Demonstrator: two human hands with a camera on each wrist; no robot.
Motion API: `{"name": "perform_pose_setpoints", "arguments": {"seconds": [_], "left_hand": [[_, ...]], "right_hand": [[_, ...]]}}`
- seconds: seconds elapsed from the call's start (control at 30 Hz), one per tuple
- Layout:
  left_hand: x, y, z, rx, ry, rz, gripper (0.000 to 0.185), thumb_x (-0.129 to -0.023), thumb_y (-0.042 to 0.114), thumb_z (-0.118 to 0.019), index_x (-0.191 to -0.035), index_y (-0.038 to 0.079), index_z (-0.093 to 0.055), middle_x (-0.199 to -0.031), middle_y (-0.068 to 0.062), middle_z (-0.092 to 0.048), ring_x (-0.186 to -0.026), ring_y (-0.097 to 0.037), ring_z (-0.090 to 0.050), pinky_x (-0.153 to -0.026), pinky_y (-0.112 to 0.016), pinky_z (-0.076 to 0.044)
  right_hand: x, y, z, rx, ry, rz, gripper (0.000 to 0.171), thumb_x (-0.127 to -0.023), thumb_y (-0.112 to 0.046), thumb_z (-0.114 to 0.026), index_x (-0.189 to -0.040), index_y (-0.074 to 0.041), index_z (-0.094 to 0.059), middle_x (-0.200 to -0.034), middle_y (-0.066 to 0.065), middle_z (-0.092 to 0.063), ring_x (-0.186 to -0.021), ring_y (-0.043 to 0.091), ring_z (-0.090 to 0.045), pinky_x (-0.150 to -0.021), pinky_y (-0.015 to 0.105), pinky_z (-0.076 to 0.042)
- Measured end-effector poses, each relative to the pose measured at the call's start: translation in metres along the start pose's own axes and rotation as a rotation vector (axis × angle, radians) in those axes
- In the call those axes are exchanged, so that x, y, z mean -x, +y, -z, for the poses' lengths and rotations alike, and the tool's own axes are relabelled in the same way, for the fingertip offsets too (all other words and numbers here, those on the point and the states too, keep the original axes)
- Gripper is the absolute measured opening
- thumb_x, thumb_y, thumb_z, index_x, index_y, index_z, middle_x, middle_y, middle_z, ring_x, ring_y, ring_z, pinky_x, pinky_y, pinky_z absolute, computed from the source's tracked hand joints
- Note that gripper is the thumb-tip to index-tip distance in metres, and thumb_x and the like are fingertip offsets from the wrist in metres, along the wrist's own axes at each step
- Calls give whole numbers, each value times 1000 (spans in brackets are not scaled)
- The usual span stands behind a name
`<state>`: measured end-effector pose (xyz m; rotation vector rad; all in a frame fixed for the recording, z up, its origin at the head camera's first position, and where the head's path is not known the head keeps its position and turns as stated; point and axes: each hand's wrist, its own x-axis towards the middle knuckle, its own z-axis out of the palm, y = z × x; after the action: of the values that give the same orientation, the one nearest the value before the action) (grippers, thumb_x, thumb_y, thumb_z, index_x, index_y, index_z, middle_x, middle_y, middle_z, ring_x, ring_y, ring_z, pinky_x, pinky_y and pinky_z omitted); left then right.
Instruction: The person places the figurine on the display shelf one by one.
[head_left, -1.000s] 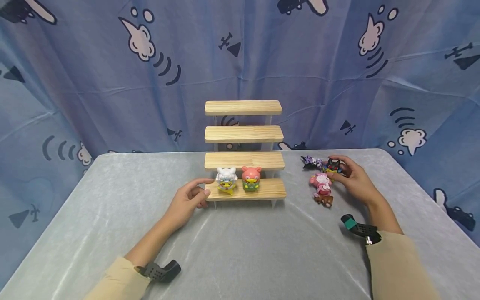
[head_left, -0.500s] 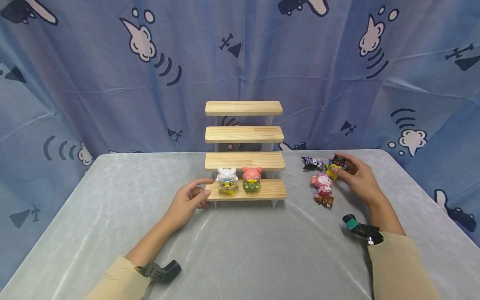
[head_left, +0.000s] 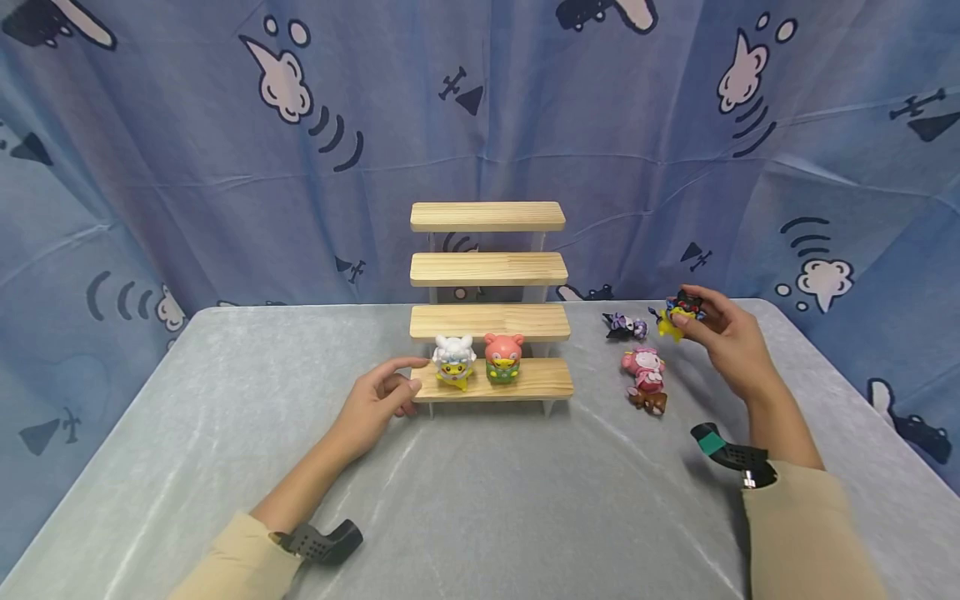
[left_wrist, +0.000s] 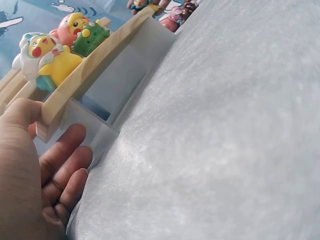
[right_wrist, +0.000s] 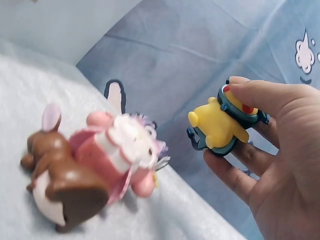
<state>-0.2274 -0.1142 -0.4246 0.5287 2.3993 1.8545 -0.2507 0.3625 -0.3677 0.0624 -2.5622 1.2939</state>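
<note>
My right hand [head_left: 731, 342] pinches a small yellow figurine [right_wrist: 220, 122] with a dark blue-black hood, lifted off the table at the right. In the right wrist view, thumb and fingers clasp its head and back. My left hand [head_left: 377, 397] grips the left end of the lowest step of a tiered wooden display stand [head_left: 491, 320], its other fingers curled below the plank. On that step stand a white-hooded yellow figurine [head_left: 453, 362] and a pink-hooded one with a green body [head_left: 503, 358], side by side.
Near my right hand lie a purple-and-black figurine [head_left: 625, 326], a pink-and-white figurine [head_left: 644, 367] and a brown figurine [head_left: 648, 402]. A grey cloth covers the table [head_left: 480, 492]. Behind the stand hangs a blue patterned curtain [head_left: 480, 125].
My right hand has picked up the yellow figurine with the dark hood, moving it up and right from the other figurines. My left hand stays at the stand.
</note>
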Motion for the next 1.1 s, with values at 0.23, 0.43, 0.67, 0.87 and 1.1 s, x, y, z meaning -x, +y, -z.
{"name": "perform_pose_setpoints", "arguments": {"seconds": [0.23,0.43,0.67,0.87,1.1], "left_hand": [[0,-1,0,-2,0,-23,31,-96,22,-59,-126,14,-60,-86,-20,-68,-68,-21,-64,-65,-30,-53],[0,-1,-1,1,1,-18,30,-96,21,-58,-125,15,-60,-86,-21,-68,-68,-21,-64,-65,-30,-53],[-1,-1,-1,4,-7,-27,31,-96,22,-58,-126,15,-59,-86,-21,-68,-68,-23,-64,-66,-31,-53],[-1,-2,-1,1,-3,-14,31,-96,22,-58,-126,15,-59,-87,-20,-69,-68,-21,-64,-67,-30,-53],[2,8,1,12,-7,-2,31,-97,14,-56,-127,9,-58,-88,-26,-67,-68,-27,-64,-66,-32,-54]], "right_hand": [[1,-22,4,20,35,61,53,-93,-30,-62,-142,-17,-45,-118,-17,-58,-93,-8,-58,-74,7,-46],[3,-45,7,-16,48,126,50,-91,-23,-65,-139,-17,-49,-117,-18,-60,-96,-7,-60,-76,7,-47],[8,-68,7,-78,20,205,49,-90,-12,-65,-137,-13,-51,-117,-16,-62,-97,-1,-62,-78,7,-48],[10,-86,2,-105,-3,253,48,-90,-8,-65,-136,-11,-52,-117,-13,-63,-99,2,-63,-80,10,-49],[12,-105,-4,-144,-34,292,47,-90,-6,-65,-135,-10,-52,-118,-11,-63,-100,4,-64,-82,12,-50]]}}
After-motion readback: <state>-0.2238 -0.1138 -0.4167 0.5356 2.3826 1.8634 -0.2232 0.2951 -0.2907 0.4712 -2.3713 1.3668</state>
